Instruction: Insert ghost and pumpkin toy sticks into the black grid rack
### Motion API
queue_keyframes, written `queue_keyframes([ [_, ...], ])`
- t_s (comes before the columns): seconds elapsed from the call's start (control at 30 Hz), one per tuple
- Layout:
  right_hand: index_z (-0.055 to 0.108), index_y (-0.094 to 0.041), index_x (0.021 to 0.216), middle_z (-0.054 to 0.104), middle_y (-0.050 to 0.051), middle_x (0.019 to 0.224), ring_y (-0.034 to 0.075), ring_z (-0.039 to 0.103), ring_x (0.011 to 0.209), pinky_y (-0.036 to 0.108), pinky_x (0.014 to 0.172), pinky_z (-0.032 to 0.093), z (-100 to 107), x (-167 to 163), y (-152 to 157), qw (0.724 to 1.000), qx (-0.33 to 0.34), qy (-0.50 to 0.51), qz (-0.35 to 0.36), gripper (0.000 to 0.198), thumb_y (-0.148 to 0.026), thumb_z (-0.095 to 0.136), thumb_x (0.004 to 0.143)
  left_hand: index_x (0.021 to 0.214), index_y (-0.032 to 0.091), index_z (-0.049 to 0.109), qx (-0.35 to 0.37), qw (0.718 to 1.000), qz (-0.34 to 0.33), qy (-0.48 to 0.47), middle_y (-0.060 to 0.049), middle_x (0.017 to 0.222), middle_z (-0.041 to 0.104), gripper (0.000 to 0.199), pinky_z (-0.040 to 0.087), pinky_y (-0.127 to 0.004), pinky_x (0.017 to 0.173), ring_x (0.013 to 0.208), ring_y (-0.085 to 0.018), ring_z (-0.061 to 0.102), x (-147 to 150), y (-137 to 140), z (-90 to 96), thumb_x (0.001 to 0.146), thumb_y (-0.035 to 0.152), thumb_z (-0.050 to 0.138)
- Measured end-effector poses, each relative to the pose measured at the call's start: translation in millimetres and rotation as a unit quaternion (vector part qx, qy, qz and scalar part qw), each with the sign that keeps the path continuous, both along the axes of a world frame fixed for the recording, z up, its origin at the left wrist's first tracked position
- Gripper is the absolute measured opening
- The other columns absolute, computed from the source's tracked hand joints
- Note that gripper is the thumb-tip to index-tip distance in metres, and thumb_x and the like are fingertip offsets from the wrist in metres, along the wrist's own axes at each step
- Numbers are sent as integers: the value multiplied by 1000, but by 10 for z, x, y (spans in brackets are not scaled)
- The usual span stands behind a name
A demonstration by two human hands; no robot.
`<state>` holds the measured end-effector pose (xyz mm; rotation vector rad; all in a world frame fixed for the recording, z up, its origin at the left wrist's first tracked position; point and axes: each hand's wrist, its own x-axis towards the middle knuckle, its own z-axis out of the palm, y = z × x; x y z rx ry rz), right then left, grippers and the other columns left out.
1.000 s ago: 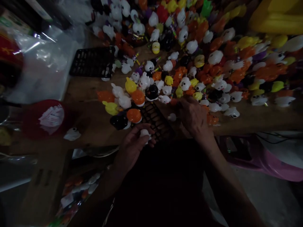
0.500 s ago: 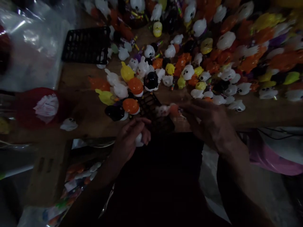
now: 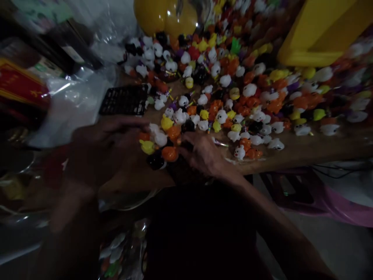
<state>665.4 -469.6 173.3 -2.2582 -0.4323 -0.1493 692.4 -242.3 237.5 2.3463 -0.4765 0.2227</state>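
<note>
Right hand point(image 3: 202, 151) sits beside 2 orange toys point(image 3: 169, 154); left hand point(image 3: 94, 153) is blurred.

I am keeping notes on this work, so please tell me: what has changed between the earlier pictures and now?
The left hand moved left and is blurred; the white figure it held cannot be made out. The right hand moved left, from the large pile to the small cluster. The cluster and the black tray stayed.

Toys point(image 3: 169, 154): smooth, glossy plastic
Table point(image 3: 131, 179): matt-looking wood
Bags point(image 3: 72, 97): thin, shiny, see-through plastic
Grid point(image 3: 124, 100): plastic-looking
Stool point(image 3: 338, 206): smooth plastic, soft sheen
</note>
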Motion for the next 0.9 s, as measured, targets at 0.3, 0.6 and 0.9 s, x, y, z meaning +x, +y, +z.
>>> queue_keyframes([
  [0.3,74,-18,111,77,9,102,18,71,90,29,78,56,-378,41,145,984,159,-81,-22,23,-18,55,98,100,29,77,94,983,-158,-14,1,101,80,23,56,-38,90,96,-21,73,313,-111,-67,94,42,59],
  [0.6,76,-18,102,77,8,97,18,71,84,27,76,56,-398,53,387,979,160,-99,-82,20,-22,56,96,106,28,77,215,967,-131,31,-2,105,79,28,54,-37,84,94,-24,73,336,-265,3,94,42,55],
  [0.9,77,-18,100,78,7,94,18,70,79,26,69,46,142,550,-505,984,-84,-77,-137,24,-22,53,98,94,27,78,228,960,-154,-57,-2,95,80,34,54,-37,74,82,-23,73,390,-237,-59,97,43,48],
])
